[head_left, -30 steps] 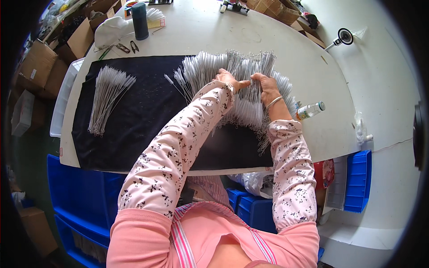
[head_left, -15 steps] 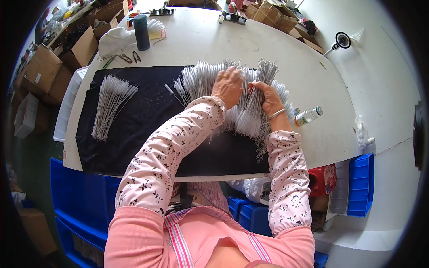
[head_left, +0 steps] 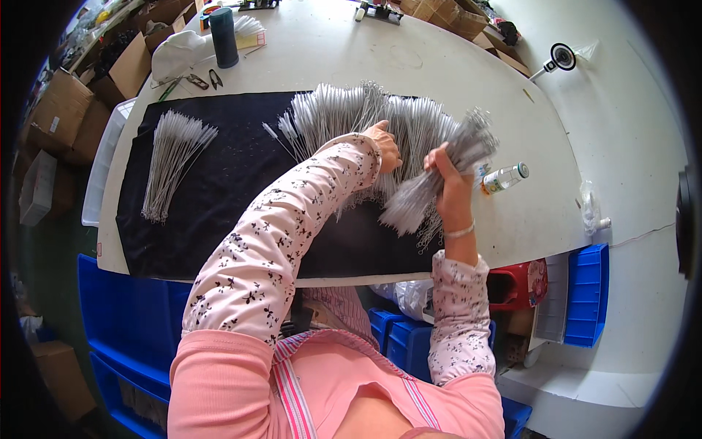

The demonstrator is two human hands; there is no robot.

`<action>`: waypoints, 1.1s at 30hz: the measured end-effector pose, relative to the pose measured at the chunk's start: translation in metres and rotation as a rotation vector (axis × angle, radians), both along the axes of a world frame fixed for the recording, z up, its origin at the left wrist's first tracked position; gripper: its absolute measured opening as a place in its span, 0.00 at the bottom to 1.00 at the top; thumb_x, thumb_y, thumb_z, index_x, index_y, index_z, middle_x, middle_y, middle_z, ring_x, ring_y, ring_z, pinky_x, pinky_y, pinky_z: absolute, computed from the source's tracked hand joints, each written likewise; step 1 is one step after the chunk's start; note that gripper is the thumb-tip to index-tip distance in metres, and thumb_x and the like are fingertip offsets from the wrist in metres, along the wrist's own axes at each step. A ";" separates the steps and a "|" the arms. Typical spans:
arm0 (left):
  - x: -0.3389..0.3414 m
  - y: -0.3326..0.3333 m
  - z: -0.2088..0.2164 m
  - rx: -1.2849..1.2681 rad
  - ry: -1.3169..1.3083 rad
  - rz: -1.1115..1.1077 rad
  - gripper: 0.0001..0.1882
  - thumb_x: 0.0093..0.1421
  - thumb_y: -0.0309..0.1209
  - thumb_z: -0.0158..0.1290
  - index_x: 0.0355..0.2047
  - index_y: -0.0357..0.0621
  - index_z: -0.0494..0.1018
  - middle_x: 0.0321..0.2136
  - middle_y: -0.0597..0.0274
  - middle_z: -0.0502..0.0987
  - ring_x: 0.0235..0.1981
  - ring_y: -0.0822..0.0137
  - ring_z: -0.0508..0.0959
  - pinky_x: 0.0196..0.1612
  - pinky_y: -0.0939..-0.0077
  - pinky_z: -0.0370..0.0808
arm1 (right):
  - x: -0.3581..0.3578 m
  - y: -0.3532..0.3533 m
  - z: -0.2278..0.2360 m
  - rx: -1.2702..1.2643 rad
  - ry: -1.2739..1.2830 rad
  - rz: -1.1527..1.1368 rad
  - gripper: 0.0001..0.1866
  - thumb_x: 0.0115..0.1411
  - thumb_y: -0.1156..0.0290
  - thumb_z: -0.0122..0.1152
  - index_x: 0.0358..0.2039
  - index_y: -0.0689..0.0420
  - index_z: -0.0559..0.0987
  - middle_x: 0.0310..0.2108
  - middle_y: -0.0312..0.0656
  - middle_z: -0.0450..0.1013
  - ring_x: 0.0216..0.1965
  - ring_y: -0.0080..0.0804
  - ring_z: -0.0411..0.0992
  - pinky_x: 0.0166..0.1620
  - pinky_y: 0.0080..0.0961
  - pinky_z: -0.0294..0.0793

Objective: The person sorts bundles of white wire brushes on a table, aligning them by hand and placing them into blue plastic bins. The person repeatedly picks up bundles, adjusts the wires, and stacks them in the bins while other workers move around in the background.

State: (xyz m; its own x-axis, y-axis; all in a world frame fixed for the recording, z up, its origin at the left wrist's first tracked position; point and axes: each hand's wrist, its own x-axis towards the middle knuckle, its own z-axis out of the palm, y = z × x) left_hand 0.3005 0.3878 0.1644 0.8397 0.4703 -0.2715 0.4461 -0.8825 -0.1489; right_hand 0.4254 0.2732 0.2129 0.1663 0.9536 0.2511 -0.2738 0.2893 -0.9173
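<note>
My right hand (head_left: 447,170) is closed round a thick bundle of thin wire straw brushes (head_left: 472,139). The bundle is tilted, with looped wire ends at the upper right and pale bristles at the lower left. Left of it, my left hand (head_left: 385,146) reaches into a wide pile of the same brushes (head_left: 329,113), its fingers curled around some of them; the fingertips are partly hidden. The pile lies fanned out over the back of a black cloth (head_left: 241,212). A separate, smaller bunch of brushes (head_left: 175,161) rests on the cloth at the left.
Behind the cloth, on the white table (head_left: 314,44), stand a dark cylinder (head_left: 224,38) and small snips (head_left: 214,78). A glass bottle (head_left: 504,178) lies right of the brushes. Blue bins (head_left: 131,300) sit below the table edge, with cardboard boxes (head_left: 62,106) at the left.
My right hand has lifted its bundle off the pile, moving it right and tilting it. My left hand has shifted slightly to the right and nearer, its fingers now more curled.
</note>
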 end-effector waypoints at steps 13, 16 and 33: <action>-0.019 -0.016 0.003 -0.129 -0.942 0.245 0.19 0.61 0.42 0.48 0.46 0.45 0.73 0.46 0.63 0.74 0.53 0.65 0.69 0.60 0.58 0.58 | -0.013 -0.087 0.075 0.508 -0.260 -0.026 0.07 0.58 0.73 0.59 0.34 0.58 0.69 0.25 0.36 0.65 0.29 0.27 0.62 0.36 0.25 0.63; -0.034 -0.076 0.029 -0.349 -1.474 0.551 0.15 0.60 0.40 0.50 0.34 0.41 0.78 0.31 0.62 0.79 0.33 0.64 0.79 0.40 0.70 0.74 | -0.010 -0.099 0.083 0.574 -0.219 -0.085 0.10 0.56 0.72 0.61 0.34 0.59 0.68 0.23 0.39 0.67 0.26 0.29 0.64 0.34 0.24 0.64; -0.245 -0.167 0.017 -0.782 -2.697 0.883 0.17 0.69 0.36 0.34 0.51 0.40 0.63 0.34 0.49 0.78 0.40 0.58 0.79 0.44 0.65 0.78 | -0.121 -0.112 0.073 0.213 0.178 0.133 0.06 0.57 0.77 0.57 0.35 0.61 0.72 0.24 0.38 0.69 0.27 0.26 0.66 0.33 0.23 0.64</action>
State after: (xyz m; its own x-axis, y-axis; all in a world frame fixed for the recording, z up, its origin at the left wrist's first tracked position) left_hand 0.0558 0.2207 0.1818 -0.4149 0.9088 -0.0442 -0.6981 -0.2868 0.6560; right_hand 0.3040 0.1613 0.2858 0.1031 0.8988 0.4261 -0.4734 0.4211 -0.7737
